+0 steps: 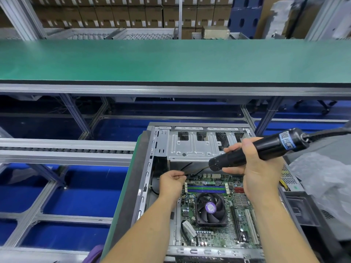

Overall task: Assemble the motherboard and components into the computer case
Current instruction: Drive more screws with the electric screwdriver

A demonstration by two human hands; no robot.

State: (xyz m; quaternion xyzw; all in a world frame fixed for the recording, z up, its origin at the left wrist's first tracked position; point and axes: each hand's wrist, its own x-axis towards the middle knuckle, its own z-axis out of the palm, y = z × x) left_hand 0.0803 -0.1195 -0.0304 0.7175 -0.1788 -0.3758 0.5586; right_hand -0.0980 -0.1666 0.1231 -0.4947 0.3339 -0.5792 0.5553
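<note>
- Right hand (254, 168): fingers and thumb curling round the black barrel of an electric screwdriver (256, 149); gripping it at mid-body; the tool tilting, its nose pointing down and away to the hand's left, its labelled rear end and cable rising to the hand's right.
- Screwdriver bit (197, 170): thin, blurred, running from the tool's nose toward the left hand; its tip lying just beside that hand's fingertips.
- Left hand (171, 182): fingers curling in, thumb and forefinger pinching something small and dark at the bit's tip; too small to tell what it is.
- Motherboard (214, 211): lying flat inside the case, directly beneath both hands and forearms; its far left corner sitting just under the left hand's fingertips.
- CPU fan (210, 208): black, with a purple centre label, sitting on the board between the two forearms, nearer the person than either hand.
- Memory slots (206, 188): blue and green, running between the two wrists.
- Computer case (146, 179): grey metal, lying open on its side; its left wall standing just left of the left hand; its drive bay bracket (191, 145) lying beyond both hands.
- Green workbench (171, 59): stretching well beyond the hands.
- Plastic wrap (322, 179): crumpled, lying to the right of the right hand, outside the case.
</note>
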